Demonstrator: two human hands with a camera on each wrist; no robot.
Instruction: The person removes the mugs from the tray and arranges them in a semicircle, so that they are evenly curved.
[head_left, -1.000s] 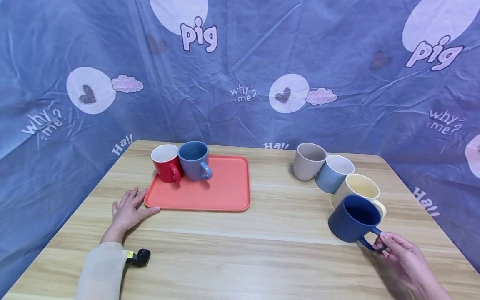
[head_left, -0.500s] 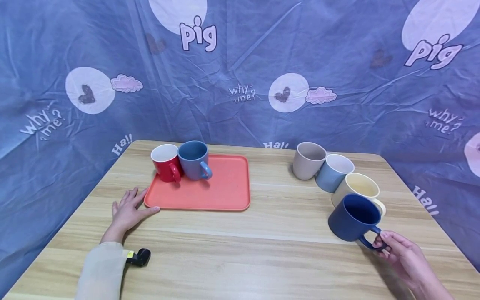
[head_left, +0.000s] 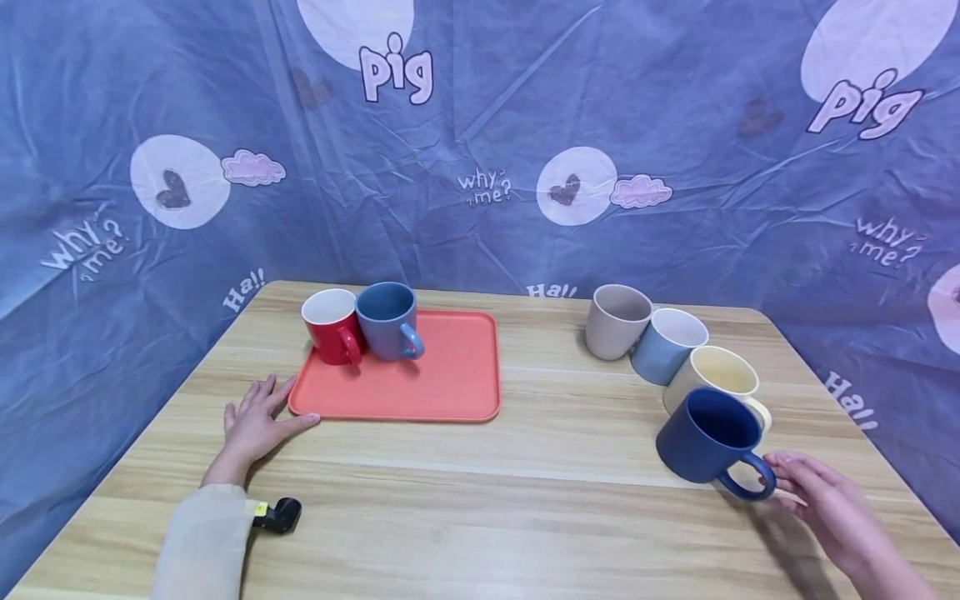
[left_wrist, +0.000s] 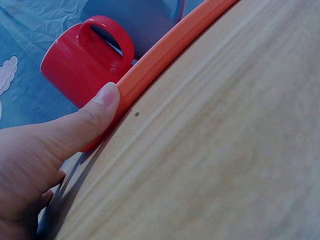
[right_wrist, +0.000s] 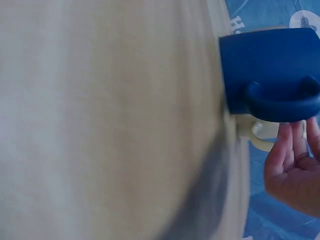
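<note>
At the right of the head view stands a dark blue mug (head_left: 708, 437), its handle turned toward my right hand (head_left: 828, 504). The fingers there are nearly straight, right at the outside of the handle, and no longer wrap it; the right wrist view has the fingertips (right_wrist: 285, 135) just by the handle (right_wrist: 285, 110). My left hand (head_left: 255, 425) lies spread on the table at the near left corner of an orange-red tray (head_left: 442, 387), thumb along its edge (left_wrist: 145, 67). On the tray are a red mug (head_left: 330, 333) and a medium blue mug (head_left: 386, 329).
Behind the dark blue mug, a cream mug (head_left: 686, 387), a light blue cup (head_left: 660, 354) and a grey cup (head_left: 611, 329) form a close slanting row. A blue printed cloth (head_left: 487, 242) hangs around the back and sides of the wooden table (head_left: 525, 500).
My right hand has let go of the dark blue mug's handle and drawn slightly back to the right. The mug stays in place, and my left hand has not moved.
</note>
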